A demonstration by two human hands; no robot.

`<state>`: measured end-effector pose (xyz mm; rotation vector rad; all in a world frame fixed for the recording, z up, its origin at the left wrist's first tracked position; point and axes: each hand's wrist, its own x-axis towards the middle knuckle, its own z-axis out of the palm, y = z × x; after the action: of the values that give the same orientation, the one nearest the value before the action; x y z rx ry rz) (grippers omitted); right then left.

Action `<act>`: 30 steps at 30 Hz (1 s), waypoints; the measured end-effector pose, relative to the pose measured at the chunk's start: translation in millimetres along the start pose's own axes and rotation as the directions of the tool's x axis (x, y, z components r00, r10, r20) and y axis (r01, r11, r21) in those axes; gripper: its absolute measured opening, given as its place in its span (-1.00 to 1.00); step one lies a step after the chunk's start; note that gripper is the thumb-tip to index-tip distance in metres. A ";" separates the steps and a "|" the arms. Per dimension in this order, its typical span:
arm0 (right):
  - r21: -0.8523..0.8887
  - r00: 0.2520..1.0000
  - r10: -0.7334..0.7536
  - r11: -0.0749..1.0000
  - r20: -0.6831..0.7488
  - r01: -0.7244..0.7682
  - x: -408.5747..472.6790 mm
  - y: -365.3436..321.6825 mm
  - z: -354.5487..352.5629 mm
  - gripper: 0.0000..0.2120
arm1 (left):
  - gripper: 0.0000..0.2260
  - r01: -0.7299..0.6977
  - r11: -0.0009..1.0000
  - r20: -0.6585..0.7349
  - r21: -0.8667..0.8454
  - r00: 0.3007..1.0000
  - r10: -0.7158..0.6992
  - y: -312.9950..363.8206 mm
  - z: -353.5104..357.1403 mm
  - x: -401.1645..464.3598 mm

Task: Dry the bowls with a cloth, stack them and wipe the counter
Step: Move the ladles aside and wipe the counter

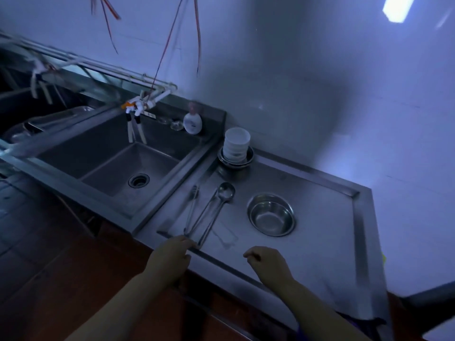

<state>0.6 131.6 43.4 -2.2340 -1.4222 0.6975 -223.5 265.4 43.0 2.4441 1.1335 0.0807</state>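
On the far left a steel sink [128, 166] is set into the dim kitchen unit, with its round drain [138, 180] near the middle of the basin. White taps [136, 112] hang over its back edge, and a small white bottle [192, 123] stands on the ledge behind the basin, at the right corner.

Next to the sink begins the steel bench [320, 217]. At its back edge a stack of white bowls [236, 143] sits inside a few shallow metal dishes [235, 159]. In front of them lie metal tongs [193, 210] and a long ladle [216, 210] side by side, with their handles pointing to the front edge.

The left hand [170, 254] is at the front rim of the bench, fingers curled down right at the handle ends. It is blurred, so I cannot tell if it grips them or only touches.

Further right a single steel bowl [271, 214] stands upright on the bench, well apart from the stack. The right hand [267, 263] hovers low over the bench in front of this bowl, its fingers loosely curled and holding nothing. No cloth can be made out in either hand.
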 end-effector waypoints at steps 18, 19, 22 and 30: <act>0.142 0.958 0.266 0.949 0.109 -0.280 153.4 -38.0 72.1 -0.76 | -0.60 0.283 0.959 0.183 0.007 0.942 -0.280 -67.2 39.2 149.6; 0.143 0.953 0.283 0.944 0.110 -0.297 164.8 -35.2 74.6 -0.74 | -0.57 0.299 0.954 0.176 0.024 0.938 -0.298 -66.2 42.7 158.2; 0.132 0.938 0.331 0.930 0.101 -0.343 194.8 -27.0 84.5 -0.70 | -0.48 0.319 0.944 0.116 0.086 0.938 -0.327 -64.2 53.6 180.7; 0.160 0.883 0.466 0.869 0.051 -0.468 239.2 -32.0 106.5 -0.68 | -0.63 0.388 0.922 0.064 -0.001 0.920 -0.387 -74.1 69.1 204.6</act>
<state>-0.9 369.9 -69.7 -2.4552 -0.7806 0.9422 -124.8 432.9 -76.5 2.1457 1.5577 -0.1099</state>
